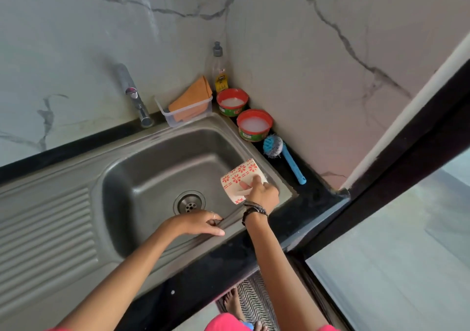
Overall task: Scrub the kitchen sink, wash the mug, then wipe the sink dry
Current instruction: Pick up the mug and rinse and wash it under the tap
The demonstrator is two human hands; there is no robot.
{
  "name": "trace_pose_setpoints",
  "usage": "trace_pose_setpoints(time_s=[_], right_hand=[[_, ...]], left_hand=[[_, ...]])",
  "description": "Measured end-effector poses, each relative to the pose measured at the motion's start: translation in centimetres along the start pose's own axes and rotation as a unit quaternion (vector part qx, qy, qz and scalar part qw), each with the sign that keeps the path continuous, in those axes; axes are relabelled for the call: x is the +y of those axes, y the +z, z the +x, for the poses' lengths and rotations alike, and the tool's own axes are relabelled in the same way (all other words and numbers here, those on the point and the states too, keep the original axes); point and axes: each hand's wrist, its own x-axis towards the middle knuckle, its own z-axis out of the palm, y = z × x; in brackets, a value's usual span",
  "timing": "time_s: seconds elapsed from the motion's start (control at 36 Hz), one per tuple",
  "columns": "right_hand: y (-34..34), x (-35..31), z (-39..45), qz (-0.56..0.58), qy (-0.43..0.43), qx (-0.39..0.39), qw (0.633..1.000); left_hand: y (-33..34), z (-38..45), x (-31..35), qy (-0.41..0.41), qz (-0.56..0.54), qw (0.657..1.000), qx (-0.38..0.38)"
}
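Two hands are engaged: the mug (241, 179) is gripped by the right hand (260, 193) over the sink's (142, 178) right rim, while the left hand (201, 222) rests relaxed on the near rim. Mug washing seems in hand; water from the tap (134, 99) is needed next.

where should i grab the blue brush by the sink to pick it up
Grip the brush by its straight blue handle, coming from above near the free lower end. It lies flat on the counter, bristle head beside the nearer red tub, so the handle end is clear.
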Motion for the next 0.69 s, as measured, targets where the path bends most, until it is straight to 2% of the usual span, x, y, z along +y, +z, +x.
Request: trace_pose_setpoints(time_s=[0.06,0.17,0.22,0.31,0.42,0.58,0.69], right_hand=[[-0.8,0.4,-0.7,-0.028,-0.007,-0.009,1.0],[-1.7,0.8,-2.1,-0.115,-0.06,-0.076,0.989],[-1.9,0.6,-2.4,-0.162,-0.1,-0.117,0.975],[-2.2,-0.3,-2.6,-0.257,-0.168,-0.178,0.935],[-1.9,-2.6,-2.3,-0.391,-0.232,-0.245,0.856],[-0.5,-5.8,-2.0,-0.553,-0.298,-0.277,0.727],[-0.1,-7.9,-1.8,-0.661,-0.347,-0.275,0.605]], left_hand=[[0.5,-0.1,-0.5,0.006,-0.009,1.0,0.006],[0.8,-1.7,-0.2,-0.016,-0.006,1.0,0.02],[0.9,-2.3,-0.4,-0.026,-0.005,0.999,0.031],[1.3,-3.0,-1.2,-0.043,-0.011,0.998,0.037],[2.0,-4.0,-2.5,-0.06,-0.018,0.997,0.045],[3.0,-4.8,-3.9,-0.065,-0.05,0.994,0.075],[3.1,-4.9,-3.9,-0.06,-0.07,0.992,0.09]])
